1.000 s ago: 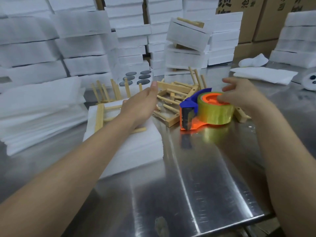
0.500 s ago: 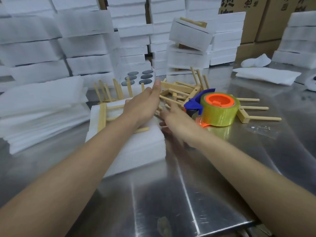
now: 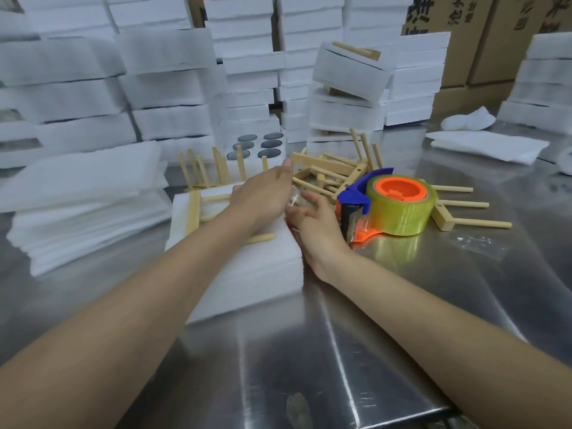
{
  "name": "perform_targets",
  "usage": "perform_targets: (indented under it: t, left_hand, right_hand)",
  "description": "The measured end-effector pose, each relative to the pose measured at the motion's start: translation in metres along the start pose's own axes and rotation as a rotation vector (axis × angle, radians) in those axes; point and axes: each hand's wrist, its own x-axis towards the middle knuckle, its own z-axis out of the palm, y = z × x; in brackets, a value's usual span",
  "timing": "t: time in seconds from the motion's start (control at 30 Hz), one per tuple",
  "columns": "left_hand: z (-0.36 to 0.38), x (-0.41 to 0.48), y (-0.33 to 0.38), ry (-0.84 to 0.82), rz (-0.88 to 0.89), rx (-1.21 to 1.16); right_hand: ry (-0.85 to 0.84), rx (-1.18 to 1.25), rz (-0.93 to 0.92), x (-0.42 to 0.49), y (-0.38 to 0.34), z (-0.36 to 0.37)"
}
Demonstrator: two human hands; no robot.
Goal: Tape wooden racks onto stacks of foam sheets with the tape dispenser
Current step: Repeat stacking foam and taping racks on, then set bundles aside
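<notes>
A stack of white foam sheets [image 3: 263, 274] lies on the steel table [image 3: 309, 351] with a wooden rack [image 3: 193, 212] on top. My left hand [image 3: 263, 196] rests flat on the rack, fingers straight and pointing away from me. My right hand [image 3: 312, 221] sits at the stack's right edge with loosely spread fingers, beside a crinkled bit of clear tape [image 3: 292, 201] between the two hands. The tape dispenser [image 3: 387, 205], blue and orange with a yellowish roll, lies on the table just right of my right hand, untouched.
Loose wooden racks [image 3: 334, 171] are piled behind the hands, and another rack [image 3: 448, 218] lies right of the dispenser. Loose foam sheets [image 3: 86, 205] sit at left. Taped foam stacks [image 3: 349, 88] and cardboard boxes [image 3: 464, 41] stand along the back.
My right hand let go of the tape dispenser and moved left to the foam stack's right edge. The dispenser stays on the table. My left hand has barely moved.
</notes>
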Motion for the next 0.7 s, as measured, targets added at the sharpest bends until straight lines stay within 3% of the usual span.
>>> perform_targets:
  t: [0.17,0.37,0.53,0.7]
  left_hand:
    - [-0.014,0.005,0.007,-0.210,0.004,0.079]
    - [-0.052,0.017,-0.002,-0.476,-0.067,0.402]
    - [-0.051,0.017,-0.003,-0.437,-0.005,0.464]
    - [-0.041,0.013,-0.008,-0.343,0.059,0.447]
  right_hand:
    - [0.122,-0.204,-0.115,-0.004,0.012,0.008]
    - [0.096,0.085,-0.003,-0.010,0.022,0.034]
    - [0.051,0.252,0.171,-0.014,0.009,0.027]
    - [0.015,0.144,0.241,-0.015,0.002,0.025]
